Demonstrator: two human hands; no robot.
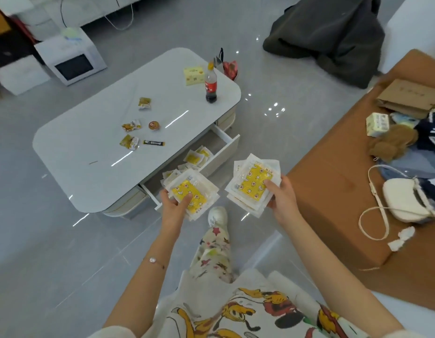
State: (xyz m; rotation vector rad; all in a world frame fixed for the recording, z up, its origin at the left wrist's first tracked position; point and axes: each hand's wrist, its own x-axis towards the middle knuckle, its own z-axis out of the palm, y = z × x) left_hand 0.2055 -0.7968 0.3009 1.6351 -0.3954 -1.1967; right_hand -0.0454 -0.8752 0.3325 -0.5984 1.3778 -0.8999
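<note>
Aloft, left hand [173, 208] grips packet stack [195, 186], right hand [282, 198] second stack [253, 182]

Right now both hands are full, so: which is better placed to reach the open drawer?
Probably the left hand: its packet stack is beside the drawer; the right hand is farther off.

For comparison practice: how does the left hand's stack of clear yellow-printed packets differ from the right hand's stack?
The left stack of clear yellow-printed packets slants down rightward by the open white drawer; the right stack slants up rightward over grey floor. Both are held print upward.
</note>
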